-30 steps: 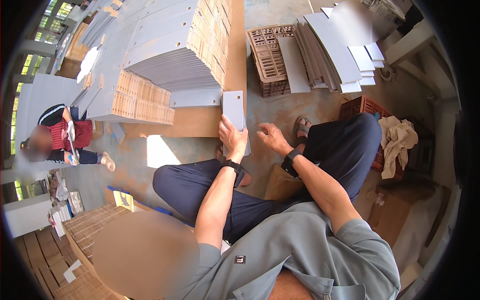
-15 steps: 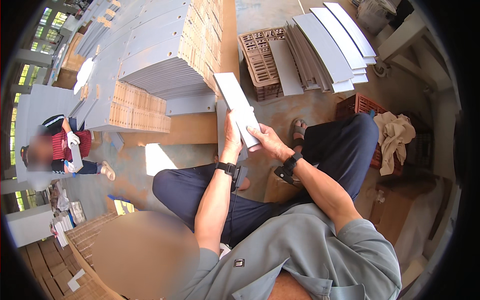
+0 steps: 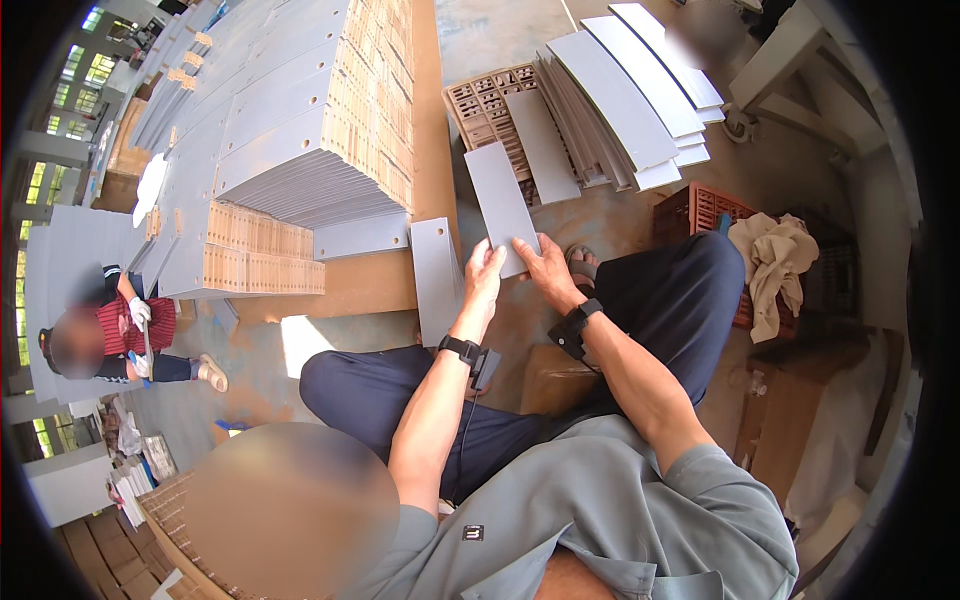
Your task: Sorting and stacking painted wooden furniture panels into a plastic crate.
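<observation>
I sit with my legs in dark blue trousers. Both hands hold one flat grey cardboard strip (image 3: 498, 205) by its near end, and it points away from me. My left hand (image 3: 484, 274) grips its left edge and my right hand (image 3: 546, 268) grips its right corner. Another grey strip (image 3: 437, 280) leans beside my left hand against a brown board (image 3: 350, 288). A big stack of grey sheets (image 3: 300, 130) lies on that board to the left.
More grey strips (image 3: 625, 90) lean fanned over a brown plastic crate (image 3: 488, 100) ahead. An orange crate (image 3: 702, 212) with a beige cloth (image 3: 775, 262) stands at right. Another person in a red shirt (image 3: 125, 330) sits at far left. Cardboard boxes (image 3: 555, 380) are near my legs.
The grey strip moved from upright in my left hand to lying tilted away from me, and my right hand has come onto it. My head has turned slightly right.
</observation>
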